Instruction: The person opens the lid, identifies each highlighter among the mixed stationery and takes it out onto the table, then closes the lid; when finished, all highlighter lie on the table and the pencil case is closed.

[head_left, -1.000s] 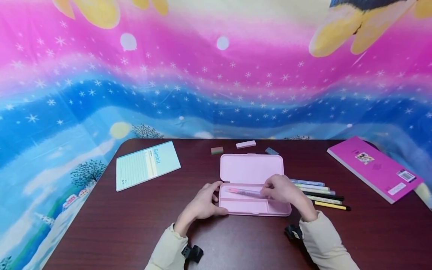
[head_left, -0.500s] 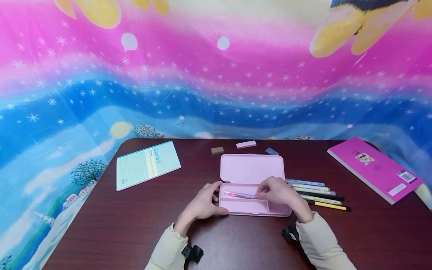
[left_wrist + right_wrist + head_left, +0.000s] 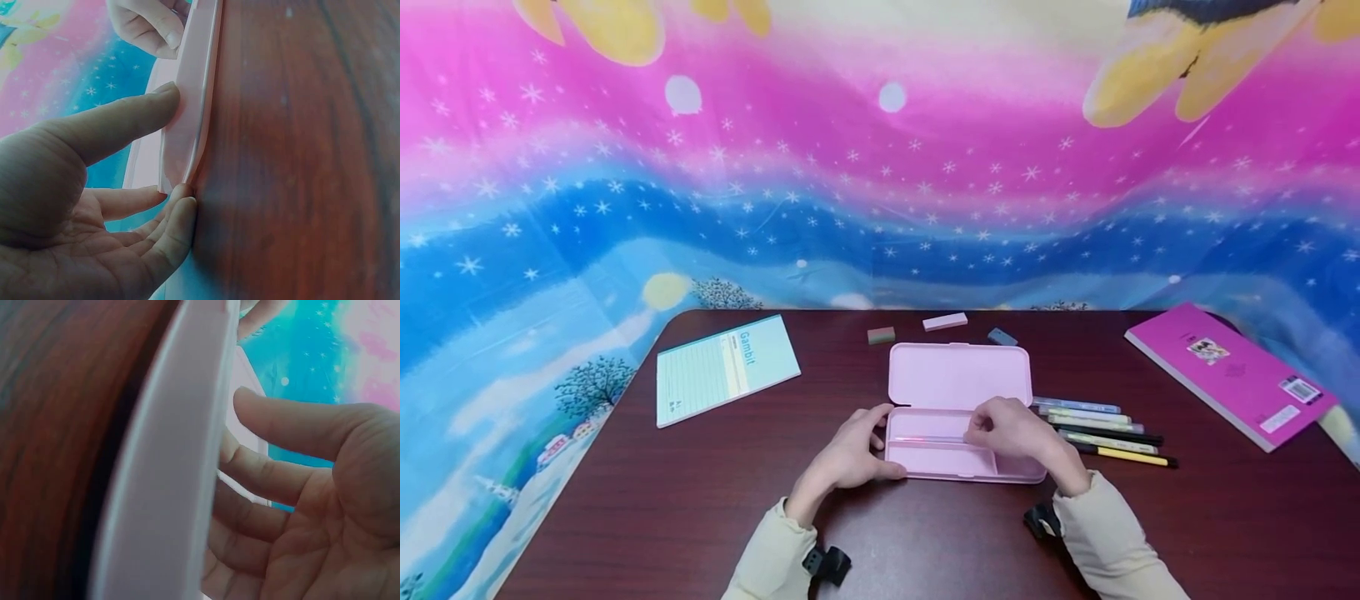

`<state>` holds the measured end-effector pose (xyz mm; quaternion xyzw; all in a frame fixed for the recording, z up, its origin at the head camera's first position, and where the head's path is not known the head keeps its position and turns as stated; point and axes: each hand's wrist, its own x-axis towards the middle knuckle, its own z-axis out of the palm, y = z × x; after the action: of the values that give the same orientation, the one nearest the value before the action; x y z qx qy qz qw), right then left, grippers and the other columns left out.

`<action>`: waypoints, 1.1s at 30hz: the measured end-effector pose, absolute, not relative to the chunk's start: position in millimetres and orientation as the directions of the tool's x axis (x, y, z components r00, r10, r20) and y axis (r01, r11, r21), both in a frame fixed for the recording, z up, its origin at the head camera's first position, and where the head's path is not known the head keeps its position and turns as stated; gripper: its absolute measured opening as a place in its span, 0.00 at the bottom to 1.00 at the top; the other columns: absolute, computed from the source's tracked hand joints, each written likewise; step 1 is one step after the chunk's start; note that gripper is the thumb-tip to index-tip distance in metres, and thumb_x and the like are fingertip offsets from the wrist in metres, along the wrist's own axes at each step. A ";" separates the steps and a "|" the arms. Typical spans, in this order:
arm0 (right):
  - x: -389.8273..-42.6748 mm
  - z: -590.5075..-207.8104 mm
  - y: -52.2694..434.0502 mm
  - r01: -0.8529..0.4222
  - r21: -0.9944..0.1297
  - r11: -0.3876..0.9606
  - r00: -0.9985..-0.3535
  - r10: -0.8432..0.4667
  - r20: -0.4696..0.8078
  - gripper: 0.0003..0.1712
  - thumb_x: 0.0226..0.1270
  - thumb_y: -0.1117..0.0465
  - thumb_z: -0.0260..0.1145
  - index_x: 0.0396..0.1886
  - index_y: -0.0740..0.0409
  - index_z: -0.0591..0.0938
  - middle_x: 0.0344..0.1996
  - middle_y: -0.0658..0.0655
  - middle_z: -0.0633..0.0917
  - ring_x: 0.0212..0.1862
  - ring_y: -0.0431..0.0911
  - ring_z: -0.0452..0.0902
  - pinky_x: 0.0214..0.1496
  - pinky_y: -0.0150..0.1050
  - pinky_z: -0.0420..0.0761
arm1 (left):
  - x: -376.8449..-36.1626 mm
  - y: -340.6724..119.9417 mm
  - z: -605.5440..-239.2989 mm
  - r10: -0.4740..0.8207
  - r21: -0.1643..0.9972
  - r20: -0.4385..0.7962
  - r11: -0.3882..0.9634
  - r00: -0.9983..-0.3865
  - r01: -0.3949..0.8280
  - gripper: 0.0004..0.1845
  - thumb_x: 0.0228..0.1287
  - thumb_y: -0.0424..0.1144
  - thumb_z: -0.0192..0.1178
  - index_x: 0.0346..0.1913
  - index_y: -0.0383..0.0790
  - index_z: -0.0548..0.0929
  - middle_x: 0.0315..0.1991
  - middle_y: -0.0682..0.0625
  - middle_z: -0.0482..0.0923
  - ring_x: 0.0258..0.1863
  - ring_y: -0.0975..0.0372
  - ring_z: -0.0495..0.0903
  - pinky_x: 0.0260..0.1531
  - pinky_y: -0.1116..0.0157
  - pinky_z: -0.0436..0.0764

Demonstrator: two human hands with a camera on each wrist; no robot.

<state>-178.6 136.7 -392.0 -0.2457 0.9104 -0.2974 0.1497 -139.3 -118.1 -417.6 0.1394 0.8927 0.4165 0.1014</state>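
Observation:
A pink pencil case [image 3: 940, 461] lies with its lid up on the table. My left hand [image 3: 850, 450] grips its left end, thumb on the front wall and fingers at the corner, as the left wrist view [image 3: 184, 119] also shows. Inside the rear compartment a slim pen [image 3: 925, 439] with a pinkish end lies along the divider. Over the compartment's right part is my right hand [image 3: 1011, 429], fingertips down by the pen's right end. In the right wrist view, thumb and index finger [image 3: 250, 465] stand apart; the other fingertips are hidden behind the case wall.
Several pens and markers [image 3: 1112, 433] lie right of the case. Behind it are a two-coloured eraser [image 3: 882, 335], a pink-white eraser [image 3: 945, 322] and a blue-grey one [image 3: 1002, 336]. A light green notebook [image 3: 730, 369] lies left, a magenta book [image 3: 1228, 375] right.
My right hand has moved left and down with the pen, which has gone from slanting in the compartment to lying along the divider. The thumb and index finger now stand apart. The left hand stays put.

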 end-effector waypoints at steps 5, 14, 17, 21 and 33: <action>-179.1 -390.7 138.8 -0.354 -0.638 0.684 -0.819 -0.556 -0.142 0.06 0.52 0.70 0.71 0.28 0.59 0.81 0.21 0.48 0.76 0.27 0.40 0.69 0.34 0.36 0.71 | -138.9 -118.0 -418.1 0.329 0.774 -0.064 0.613 -0.942 0.162 0.45 0.43 0.38 0.77 0.66 0.33 0.67 0.50 0.43 0.71 0.38 0.60 0.75 0.41 0.63 0.73; -180.7 -379.8 145.2 -0.400 -0.629 0.667 -0.808 -0.581 -0.101 0.06 0.54 0.71 0.69 0.30 0.58 0.82 0.24 0.48 0.79 0.30 0.40 0.73 0.36 0.37 0.75 | -138.2 -117.7 -418.0 0.323 0.768 -0.071 0.621 -0.944 0.155 0.46 0.43 0.38 0.77 0.67 0.32 0.66 0.50 0.43 0.70 0.38 0.60 0.74 0.39 0.63 0.73; -181.1 -375.8 148.5 -0.413 -0.629 0.658 -0.826 -0.562 -0.046 0.04 0.57 0.68 0.70 0.31 0.58 0.83 0.25 0.48 0.81 0.30 0.40 0.74 0.36 0.37 0.76 | -138.1 -117.8 -418.1 0.324 0.769 -0.071 0.621 -0.943 0.156 0.46 0.43 0.39 0.77 0.67 0.32 0.66 0.51 0.43 0.70 0.38 0.60 0.74 0.39 0.63 0.73; -182.1 -377.2 153.8 -0.426 -0.645 0.634 -0.853 -0.519 0.054 0.02 0.58 0.64 0.71 0.30 0.55 0.84 0.26 0.46 0.83 0.30 0.40 0.75 0.35 0.36 0.75 | -138.7 -117.8 -418.2 0.326 0.768 -0.072 0.622 -0.942 0.157 0.46 0.43 0.39 0.77 0.66 0.32 0.66 0.51 0.43 0.70 0.38 0.60 0.74 0.40 0.63 0.73; -180.6 -369.9 178.1 -0.044 -0.945 0.323 -0.972 -0.234 -0.035 0.14 0.61 0.64 0.69 0.41 0.72 0.81 0.31 0.65 0.85 0.33 0.50 0.82 0.35 0.42 0.82 | -139.2 -118.2 -418.4 0.322 0.764 -0.078 0.627 -0.943 0.151 0.46 0.44 0.39 0.77 0.66 0.32 0.66 0.51 0.44 0.71 0.38 0.60 0.74 0.40 0.63 0.73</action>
<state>-180.6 178.1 -369.9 -0.0860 0.8091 -0.5755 0.0825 -139.2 -118.2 -418.4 0.1322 0.8959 0.4111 0.1041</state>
